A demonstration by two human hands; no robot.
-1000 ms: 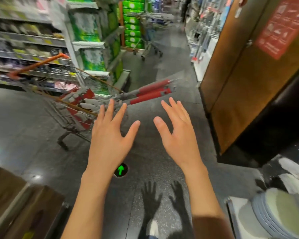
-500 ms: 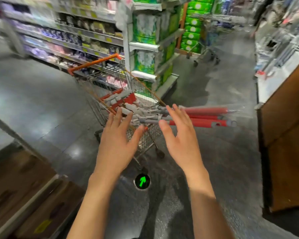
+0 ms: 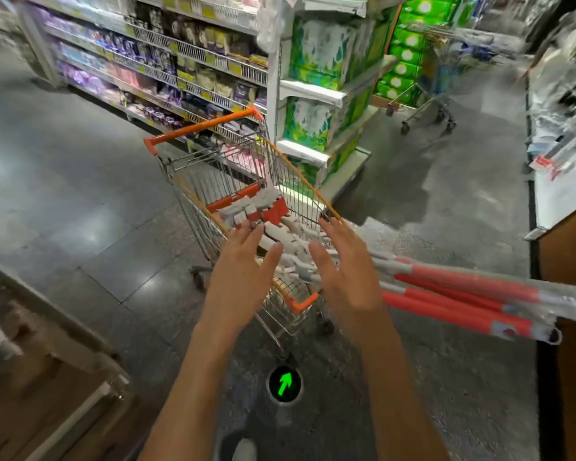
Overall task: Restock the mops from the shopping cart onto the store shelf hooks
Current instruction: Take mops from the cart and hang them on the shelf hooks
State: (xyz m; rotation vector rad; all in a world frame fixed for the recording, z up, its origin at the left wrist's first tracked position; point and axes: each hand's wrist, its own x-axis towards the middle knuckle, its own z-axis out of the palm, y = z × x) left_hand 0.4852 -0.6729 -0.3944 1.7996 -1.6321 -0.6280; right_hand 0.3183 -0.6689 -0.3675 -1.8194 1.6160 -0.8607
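Both hands — left hand [image 3: 238, 277], right hand [image 3: 348, 272] — reach spread and empty (nothing grasped) toward the mops [image 3: 446, 294] in the shopping cart [image 3: 203, 126]; next, probably, gripping a handle.

Both bare forearms reach forward side by side. The left hand [image 3: 238, 281] and right hand [image 3: 348, 274] are spread flat, fingers straight and slightly apart, palms angled toward each other, holding nothing.
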